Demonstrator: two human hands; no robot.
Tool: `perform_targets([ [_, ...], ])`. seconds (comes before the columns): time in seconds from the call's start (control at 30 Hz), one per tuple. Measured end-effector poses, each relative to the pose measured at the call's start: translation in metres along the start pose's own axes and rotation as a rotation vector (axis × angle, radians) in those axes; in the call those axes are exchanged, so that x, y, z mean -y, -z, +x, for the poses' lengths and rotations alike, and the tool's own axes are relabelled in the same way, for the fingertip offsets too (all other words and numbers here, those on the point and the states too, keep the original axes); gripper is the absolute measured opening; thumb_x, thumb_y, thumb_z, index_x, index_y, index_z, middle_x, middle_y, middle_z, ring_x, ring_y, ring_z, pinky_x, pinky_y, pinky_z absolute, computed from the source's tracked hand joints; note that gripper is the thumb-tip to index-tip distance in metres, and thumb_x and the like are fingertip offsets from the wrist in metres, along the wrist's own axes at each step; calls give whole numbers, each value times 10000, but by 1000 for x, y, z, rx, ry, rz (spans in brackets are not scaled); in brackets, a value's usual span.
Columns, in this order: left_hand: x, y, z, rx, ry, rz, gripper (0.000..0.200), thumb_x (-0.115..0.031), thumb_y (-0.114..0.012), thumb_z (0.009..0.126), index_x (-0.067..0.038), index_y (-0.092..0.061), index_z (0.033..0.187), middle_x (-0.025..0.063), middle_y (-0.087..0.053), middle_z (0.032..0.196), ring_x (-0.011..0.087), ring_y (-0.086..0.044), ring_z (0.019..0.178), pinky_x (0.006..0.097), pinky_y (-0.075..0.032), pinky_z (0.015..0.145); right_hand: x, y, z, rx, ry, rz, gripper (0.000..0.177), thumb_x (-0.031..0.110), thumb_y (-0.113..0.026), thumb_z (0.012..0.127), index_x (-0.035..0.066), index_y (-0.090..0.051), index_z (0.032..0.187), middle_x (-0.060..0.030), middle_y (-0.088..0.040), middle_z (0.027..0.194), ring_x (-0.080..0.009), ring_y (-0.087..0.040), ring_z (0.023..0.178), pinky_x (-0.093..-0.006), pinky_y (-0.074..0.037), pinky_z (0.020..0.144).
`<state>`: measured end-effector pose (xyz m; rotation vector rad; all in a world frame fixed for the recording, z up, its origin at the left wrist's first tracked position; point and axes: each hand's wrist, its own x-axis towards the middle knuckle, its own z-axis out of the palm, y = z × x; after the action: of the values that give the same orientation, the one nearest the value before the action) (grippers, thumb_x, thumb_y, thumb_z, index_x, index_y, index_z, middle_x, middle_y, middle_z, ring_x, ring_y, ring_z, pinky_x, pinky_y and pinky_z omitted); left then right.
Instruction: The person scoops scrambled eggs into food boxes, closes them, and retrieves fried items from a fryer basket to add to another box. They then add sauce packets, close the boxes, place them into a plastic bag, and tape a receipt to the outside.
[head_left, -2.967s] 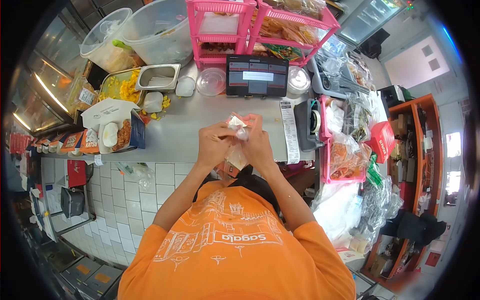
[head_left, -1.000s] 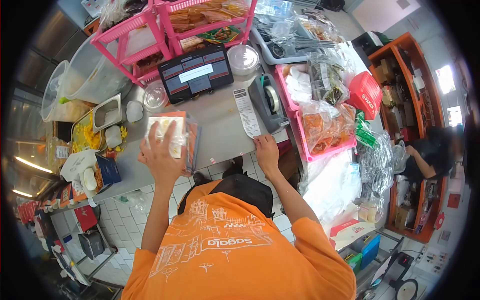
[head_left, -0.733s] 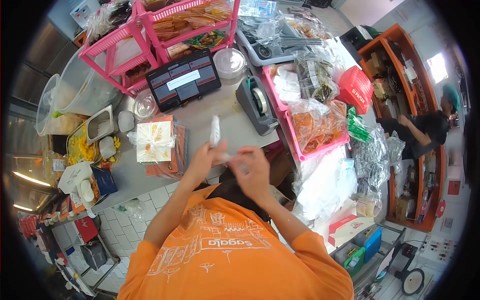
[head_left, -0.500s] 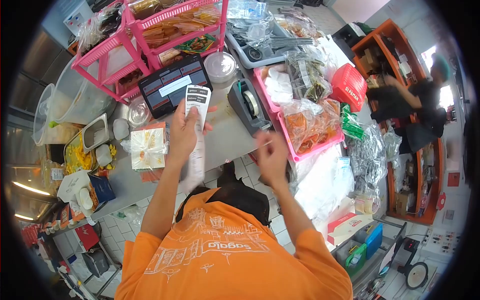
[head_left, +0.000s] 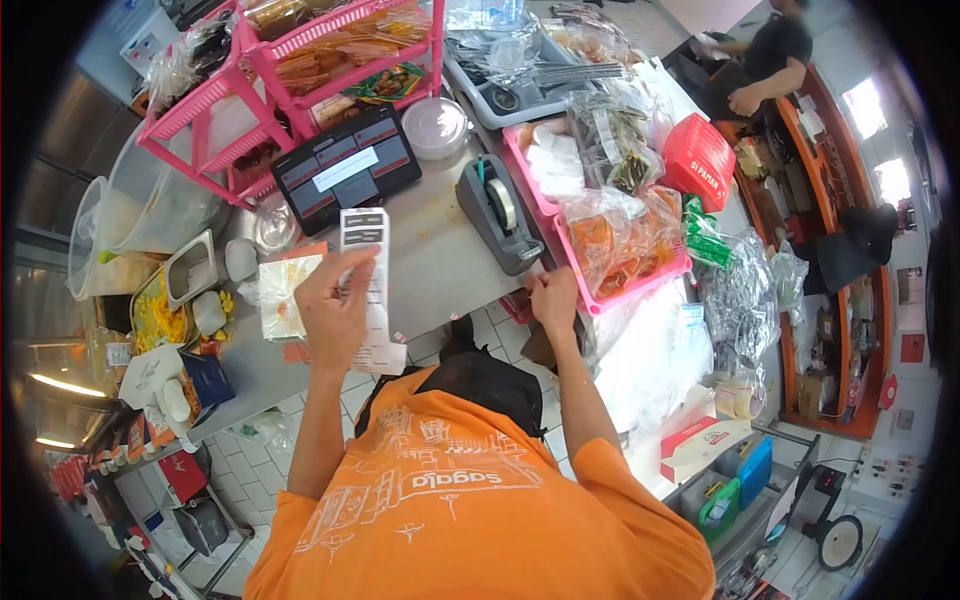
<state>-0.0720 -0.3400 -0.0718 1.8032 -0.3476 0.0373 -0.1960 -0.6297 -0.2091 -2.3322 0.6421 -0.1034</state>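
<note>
My left hand [head_left: 335, 308] pinches a long printed paper receipt [head_left: 375, 310] between thumb and fingers. The strip hangs over the front of the metal counter, its lower end curling. Close beside that hand lies a plastic-wrapped stack of white paper [head_left: 285, 296]. My right hand [head_left: 553, 300] is at the counter edge, its fingers curled in; whatever they hold, if anything, is hidden. Just left of it stands a black tape dispenser [head_left: 500, 215]. To its right is a pink basket [head_left: 610, 300] with bagged orange-red food [head_left: 630, 245].
Behind the receipt stands a tablet [head_left: 345, 172]; a round clear tub [head_left: 436, 128] is beside it. Pink racks [head_left: 262, 128] rise at the back left. A red box [head_left: 697, 165] sits right of the baskets. A co-worker [head_left: 780, 60] stands by orange shelves [head_left: 830, 190].
My left hand has lowered the receipt and brought it left. My right hand has shifted slightly right, nearer the pink basket. The co-worker has moved toward the top of the view.
</note>
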Motion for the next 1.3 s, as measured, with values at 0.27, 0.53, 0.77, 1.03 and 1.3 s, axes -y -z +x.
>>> perform_targets([
  [0.27, 2, 16, -16, -58, -76, 54, 103, -32, -700, 874, -33, -736, 970, 92, -718, 862, 151, -657, 722, 262, -494, 645, 172, -2, 1, 324, -84, 1327, 314, 220, -598, 1002, 4, -660, 1221, -78, -641, 1261, -167, -645, 976, -376, -541, 909],
  [0.53, 29, 60, -30, -132, -59, 254, 266, -81, -648, 911, -72, -673, 1176, 132, -736, 958, 305, -672, 766, 364, -506, 677, 270, -105, 40, 396, 73, 838, 252, 205, -706, 933, 19, -752, 1097, -35, -736, 939, -74, -607, 798, -236, -479, 708],
  [0.77, 49, 91, -23, -64, -241, 728, 371, -212, -628, 928, -207, -616, 1300, 22, -700, 833, 220, -540, 932, 415, -307, 880, 270, -146, 53, 418, 34, 699, 278, 229, -724, 920, 22, -749, 1106, -34, -733, 967, -74, -620, 825, -232, -486, 726],
  [1.03, 45, 124, -8, 184, -22, 443, 474, -168, -616, 901, -256, -561, 1364, 11, -628, 934, 212, -502, 972, 404, -271, 892, 267, -136, 34, 401, -30, 1025, 289, 226, -691, 956, 2, -728, 1135, -42, -725, 1035, -83, -623, 895, -233, -486, 802],
  [1.3, 40, 154, 24, 562, 228, 66, 725, -21, -698, 726, -260, -535, 1391, 19, -628, 966, 225, -527, 1009, 374, -342, 917, 233, -133, 52, 496, 23, 1113, 339, 222, -659, 976, -17, -670, 1217, -30, -706, 1035, -82, -612, 894, -234, -483, 801],
])
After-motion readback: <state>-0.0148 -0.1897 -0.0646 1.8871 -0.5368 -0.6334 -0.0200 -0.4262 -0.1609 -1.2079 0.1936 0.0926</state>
